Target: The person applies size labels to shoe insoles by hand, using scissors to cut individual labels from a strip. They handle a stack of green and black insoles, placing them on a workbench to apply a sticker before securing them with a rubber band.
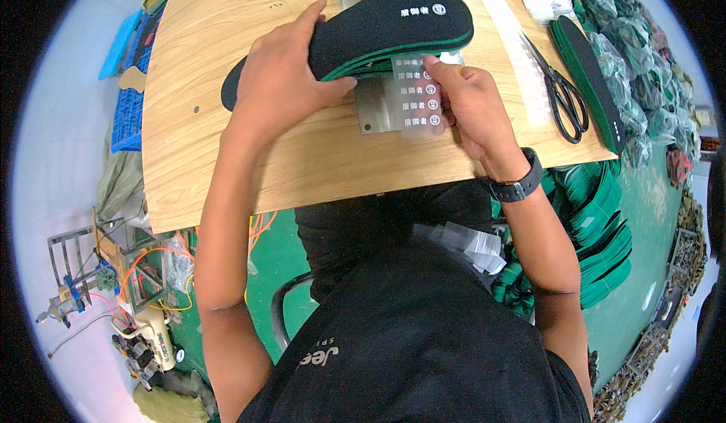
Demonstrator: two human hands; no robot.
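Note:
A short stack of black insoles (pixel 378 23) with green undersides lies at the far middle of the table, a small white print near the top one's right end. My left hand (pixel 281 75) grips the stack's left part, thumb along the near edge and fingers over the far side. Between thumb and fingers, my right hand (pixel 478 104) pinches a translucent strip of white-printed transfer labels (pixel 412 125). The strip hangs just before the insoles' near edge, over a metal plate (pixel 373 105). What lies beneath the insoles is hidden.
Black-handled scissors (pixel 566 101) lie to the right on the wooden table (pixel 204 150), beside another black-and-green insole (pixel 586 75). A long translucent label sheet (pixel 510 37) stretches behind my right hand. Green insoles (pixel 597 226) pile below the table's right edge; bagged goods (pixel 643 52) stand beyond.

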